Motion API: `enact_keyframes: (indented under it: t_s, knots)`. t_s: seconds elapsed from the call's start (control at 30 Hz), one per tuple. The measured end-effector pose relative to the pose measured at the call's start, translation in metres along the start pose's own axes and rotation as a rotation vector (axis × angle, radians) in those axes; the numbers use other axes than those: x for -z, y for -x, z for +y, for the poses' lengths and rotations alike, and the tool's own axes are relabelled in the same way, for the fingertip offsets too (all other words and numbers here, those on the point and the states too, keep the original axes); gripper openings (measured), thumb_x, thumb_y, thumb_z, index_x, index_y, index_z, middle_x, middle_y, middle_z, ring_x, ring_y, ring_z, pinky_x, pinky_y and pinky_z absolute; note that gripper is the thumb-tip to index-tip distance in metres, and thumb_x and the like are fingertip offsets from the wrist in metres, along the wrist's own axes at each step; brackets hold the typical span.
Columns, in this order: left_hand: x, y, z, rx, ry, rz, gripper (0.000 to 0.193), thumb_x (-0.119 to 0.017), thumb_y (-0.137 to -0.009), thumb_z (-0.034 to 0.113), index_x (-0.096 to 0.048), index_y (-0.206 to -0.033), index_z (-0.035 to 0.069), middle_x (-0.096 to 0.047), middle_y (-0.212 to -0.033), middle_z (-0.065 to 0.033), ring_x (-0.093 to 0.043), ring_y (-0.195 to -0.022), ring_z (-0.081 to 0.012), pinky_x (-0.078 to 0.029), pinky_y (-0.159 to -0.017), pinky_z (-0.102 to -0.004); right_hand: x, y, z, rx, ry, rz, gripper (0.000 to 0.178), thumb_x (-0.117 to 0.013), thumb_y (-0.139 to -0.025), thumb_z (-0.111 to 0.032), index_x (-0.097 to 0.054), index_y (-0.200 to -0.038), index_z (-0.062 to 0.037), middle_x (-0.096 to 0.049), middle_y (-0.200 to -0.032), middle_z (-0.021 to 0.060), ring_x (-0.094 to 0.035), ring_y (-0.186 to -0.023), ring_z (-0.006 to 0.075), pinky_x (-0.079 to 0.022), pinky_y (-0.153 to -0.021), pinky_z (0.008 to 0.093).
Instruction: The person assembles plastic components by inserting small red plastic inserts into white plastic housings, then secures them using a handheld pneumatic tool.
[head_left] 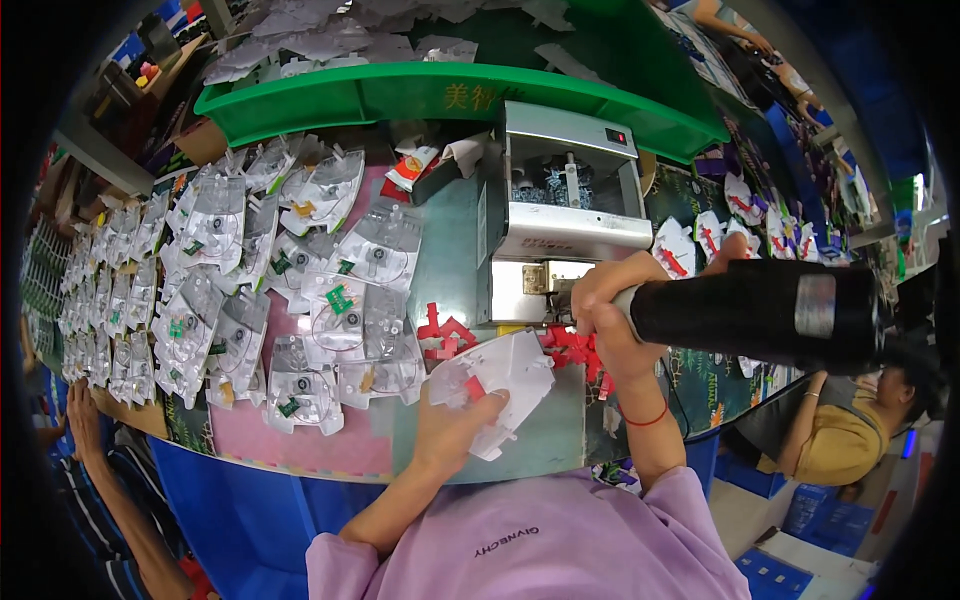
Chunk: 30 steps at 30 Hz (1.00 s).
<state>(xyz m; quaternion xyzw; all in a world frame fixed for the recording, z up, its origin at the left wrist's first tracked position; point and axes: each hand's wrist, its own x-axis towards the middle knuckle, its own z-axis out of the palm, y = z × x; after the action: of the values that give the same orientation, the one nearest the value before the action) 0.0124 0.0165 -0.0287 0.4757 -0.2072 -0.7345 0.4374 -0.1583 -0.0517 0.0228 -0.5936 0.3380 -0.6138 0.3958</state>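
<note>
My right hand [622, 305] is wrapped round a black electric screwdriver [745, 308]. Its tip end points left, to the front of a silver screw feeder [570, 238] with many small screws in its tray; my fingers hide whether it touches. In my left hand [455, 428] is a white plastic housing [518, 368], tilted over the table's near edge. The left thumb lies on its inner side, beside a small red piece [474, 387]. Loose red plastic pieces [572, 348] lie just beyond the housing, below the feeder, and more red pieces [440, 338] lie left of it.
Many clear plastic housings [375, 250] with green boards and wires cover the table's left side. A green bin [400, 92] of white parts spans the back. White housings with red pieces [672, 250] lie right. Other people [835, 425] are at both sides.
</note>
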Motion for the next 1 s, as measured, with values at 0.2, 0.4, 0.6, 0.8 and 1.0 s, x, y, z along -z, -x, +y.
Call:
enact_keyframes:
  t_s: [0.2, 0.4, 0.6, 0.8, 1.0]
  knots:
    - [-0.001, -0.002, -0.004, -0.084, -0.142, 0.026, 0.035, -0.067, -0.067, 0.007, -0.054, -0.097, -0.005, -0.059, -0.08, -0.007, -0.056, -0.064, -0.011, -0.046, -0.056, -0.0241, -0.003, 0.004, -0.005, -0.11, -0.08, 0.041, 0.01, -0.06, -0.071, 0.001, -0.05, -0.073, -0.0028, -0.053, -0.064, 0.0045, -0.05, -0.054, 0.0093, -0.041, -0.053, 0.0216]
    - [0.002, -0.001, -0.008, -0.03, -0.213, 0.122, 0.042, -0.063, -0.064, -0.005, -0.05, -0.103, -0.003, -0.059, -0.091, -0.0111, -0.06, -0.077, -0.0176, -0.05, -0.067, -0.0298, -0.003, 0.016, -0.025, -0.192, -0.25, -0.109, 0.012, -0.059, -0.067, 0.004, -0.05, -0.072, -0.0018, -0.054, -0.062, 0.0069, -0.052, -0.055, 0.0129, -0.042, -0.053, 0.0232]
    - [-0.006, 0.001, 0.004, 0.038, -0.173, -0.018, 0.043, -0.064, -0.063, -0.005, -0.05, -0.103, -0.002, -0.059, -0.09, -0.0097, -0.06, -0.077, -0.0175, -0.05, -0.066, -0.03, 0.0, 0.021, -0.029, -0.176, -0.352, -0.273, 0.012, -0.06, -0.066, 0.0, -0.05, -0.072, -0.0012, -0.053, -0.061, 0.0074, -0.052, -0.055, 0.0168, -0.042, -0.054, 0.0283]
    - [-0.014, 0.005, 0.011, 0.047, -0.122, -0.038, 0.035, -0.068, -0.063, 0.008, -0.055, -0.093, -0.004, -0.06, -0.078, -0.0071, -0.056, -0.063, -0.0115, -0.046, -0.059, -0.0247, -0.004, 0.017, -0.027, -0.138, -0.329, -0.284, 0.011, -0.061, -0.067, -0.003, -0.051, -0.072, -0.0018, -0.054, -0.061, 0.0074, -0.052, -0.055, 0.0176, -0.043, -0.054, 0.0291]
    - [-0.019, 0.006, 0.029, 0.106, -0.022, -0.143, 0.036, -0.067, -0.061, 0.001, -0.054, -0.095, -0.002, -0.061, -0.081, -0.0075, -0.059, -0.068, -0.0131, -0.048, -0.061, -0.0261, 0.0, 0.024, -0.037, -0.095, -0.295, -0.288, 0.011, -0.063, -0.068, -0.006, -0.053, -0.072, -0.0025, -0.054, -0.061, 0.0073, -0.053, -0.056, 0.0183, -0.043, -0.053, 0.0298]
